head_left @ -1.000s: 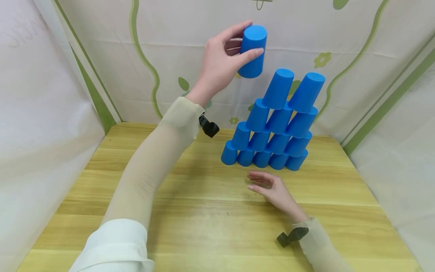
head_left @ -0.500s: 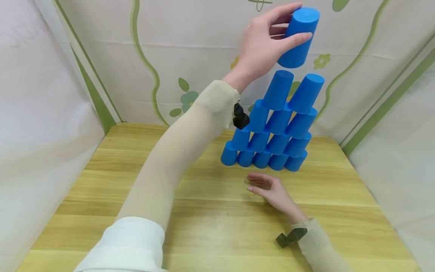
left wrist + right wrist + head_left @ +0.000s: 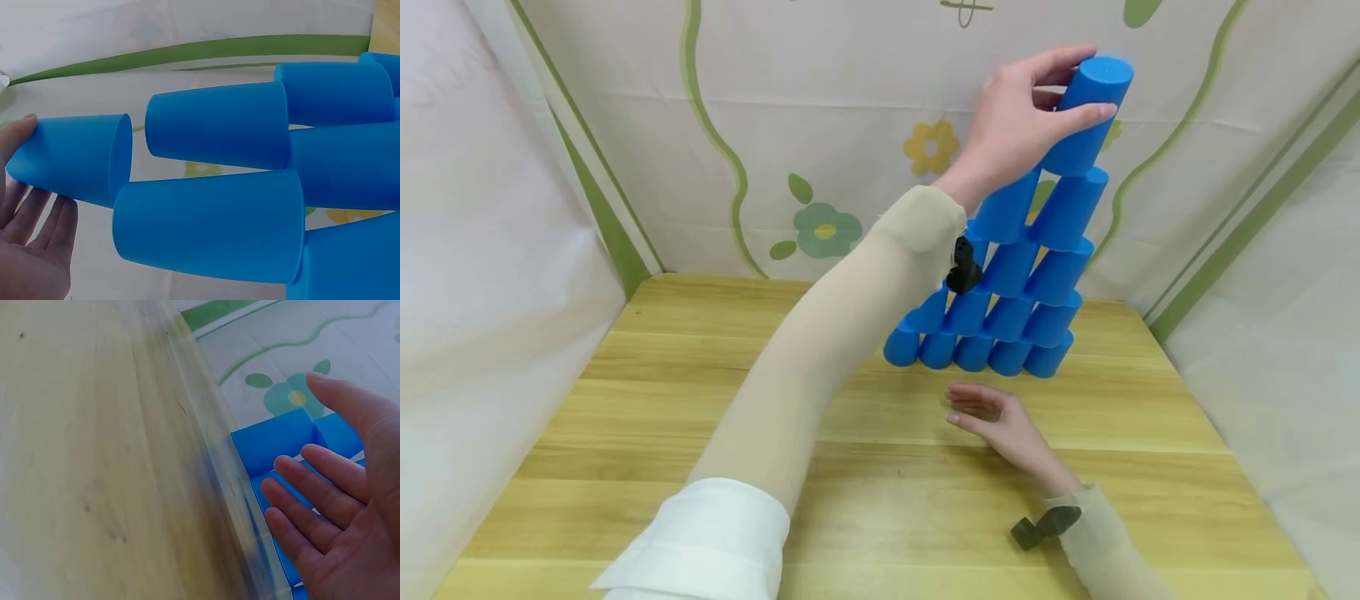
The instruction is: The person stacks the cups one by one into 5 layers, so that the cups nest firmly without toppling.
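My left hand [image 3: 1011, 125] grips an upside-down blue plastic cup [image 3: 1078, 150] between thumb and fingers, at the top of a cup pyramid. In the left wrist view, the held cup [image 3: 75, 156] has its rim close to the bases of two upper cups, one cup [image 3: 219, 125] and a nearer cup [image 3: 209, 228]; I cannot tell whether they touch. Rows of inverted blue cups [image 3: 973, 354] form the pyramid, partly hidden by my left forearm. My right hand [image 3: 1007, 421], fingers relaxed and holding nothing, is in front of the bottom row.
The pyramid stands near the back of a wooden table [image 3: 647, 392]. Behind it hangs a pale cloth [image 3: 850, 67] printed with green vines and flowers. White cloth sides [image 3: 490, 250] flank the table. A black wrist camera [image 3: 964, 267] on my left wrist is beside the stacked cups.
My left hand carried the cup rightward and up over the pyramid, then lowered it towards the top row. The right hand has hardly moved.
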### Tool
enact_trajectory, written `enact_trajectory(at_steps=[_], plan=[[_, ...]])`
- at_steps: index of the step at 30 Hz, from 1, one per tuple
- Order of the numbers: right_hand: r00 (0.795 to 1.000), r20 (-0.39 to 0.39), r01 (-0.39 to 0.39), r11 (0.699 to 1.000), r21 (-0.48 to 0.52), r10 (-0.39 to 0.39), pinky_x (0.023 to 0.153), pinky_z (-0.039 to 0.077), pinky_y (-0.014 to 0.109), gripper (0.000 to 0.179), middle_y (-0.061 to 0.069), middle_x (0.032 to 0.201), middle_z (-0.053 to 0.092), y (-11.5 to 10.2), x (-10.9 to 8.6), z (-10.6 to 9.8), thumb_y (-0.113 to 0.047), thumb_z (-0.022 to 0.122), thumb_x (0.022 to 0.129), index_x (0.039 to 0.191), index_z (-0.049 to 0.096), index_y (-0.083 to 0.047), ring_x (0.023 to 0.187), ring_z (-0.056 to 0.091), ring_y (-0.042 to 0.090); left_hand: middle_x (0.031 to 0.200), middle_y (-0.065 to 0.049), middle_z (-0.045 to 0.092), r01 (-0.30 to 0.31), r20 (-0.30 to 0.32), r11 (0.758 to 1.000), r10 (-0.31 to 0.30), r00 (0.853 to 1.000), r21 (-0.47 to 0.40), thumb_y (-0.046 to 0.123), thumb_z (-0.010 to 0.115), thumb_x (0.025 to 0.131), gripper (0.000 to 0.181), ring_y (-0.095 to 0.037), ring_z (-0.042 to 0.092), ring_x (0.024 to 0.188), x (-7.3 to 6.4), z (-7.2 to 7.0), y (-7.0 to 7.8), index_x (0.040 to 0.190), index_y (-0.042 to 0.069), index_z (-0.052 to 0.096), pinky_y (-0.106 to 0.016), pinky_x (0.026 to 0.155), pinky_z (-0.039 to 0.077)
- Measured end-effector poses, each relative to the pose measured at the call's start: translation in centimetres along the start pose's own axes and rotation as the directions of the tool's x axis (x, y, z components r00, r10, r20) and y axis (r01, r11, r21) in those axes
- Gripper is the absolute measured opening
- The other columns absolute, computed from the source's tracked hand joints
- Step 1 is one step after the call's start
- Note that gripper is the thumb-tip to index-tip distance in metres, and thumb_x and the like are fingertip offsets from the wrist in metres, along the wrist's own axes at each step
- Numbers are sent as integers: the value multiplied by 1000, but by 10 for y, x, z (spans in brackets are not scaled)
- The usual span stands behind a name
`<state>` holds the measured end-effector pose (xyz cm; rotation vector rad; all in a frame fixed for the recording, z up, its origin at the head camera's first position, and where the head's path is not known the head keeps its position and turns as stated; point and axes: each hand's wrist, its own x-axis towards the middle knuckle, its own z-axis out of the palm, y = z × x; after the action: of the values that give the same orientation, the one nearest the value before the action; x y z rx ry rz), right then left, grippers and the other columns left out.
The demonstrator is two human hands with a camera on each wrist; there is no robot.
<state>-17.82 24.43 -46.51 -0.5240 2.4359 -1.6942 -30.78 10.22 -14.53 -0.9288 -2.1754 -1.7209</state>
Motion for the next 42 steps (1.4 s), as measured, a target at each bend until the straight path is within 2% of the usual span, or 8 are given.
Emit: enact_trajectory(at_steps=[9, 16, 42], plan=[[1000, 1, -1, 1000, 2, 1, 103, 49, 42, 49, 10, 131, 66, 0, -2, -2, -19, 74, 96, 138, 59, 0, 120, 63, 28, 140, 8, 59, 29, 6, 1000, -29, 1000, -8, 26, 78, 92, 67, 0, 56, 115, 2, 6, -5, 152, 19, 50, -13, 93, 43], [1000, 1, 1, 1000, 6, -1, 103, 48, 44, 49, 16, 132, 64, 0, -3, -1, -19, 74, 96, 139, 59, 1, 120, 63, 31, 140, 8, 58, 41, 3, 999, -41, 999, -11, 27, 77, 92, 66, 1, 56, 115, 4, 9, -6, 152, 20, 49, -13, 93, 43], [1000, 3, 6, 1000, 27, -6, 103, 49, 42, 49, 17, 132, 64, 1, -4, -3, -17, 74, 96, 138, 59, 2, 119, 64, 30, 145, 9, 55, 61, 0, 998, -61, 998, -27, 27, 76, 93, 70, -2, 55, 119, 3, 8, -14, 155, 21, 44, -16, 97, 45]])
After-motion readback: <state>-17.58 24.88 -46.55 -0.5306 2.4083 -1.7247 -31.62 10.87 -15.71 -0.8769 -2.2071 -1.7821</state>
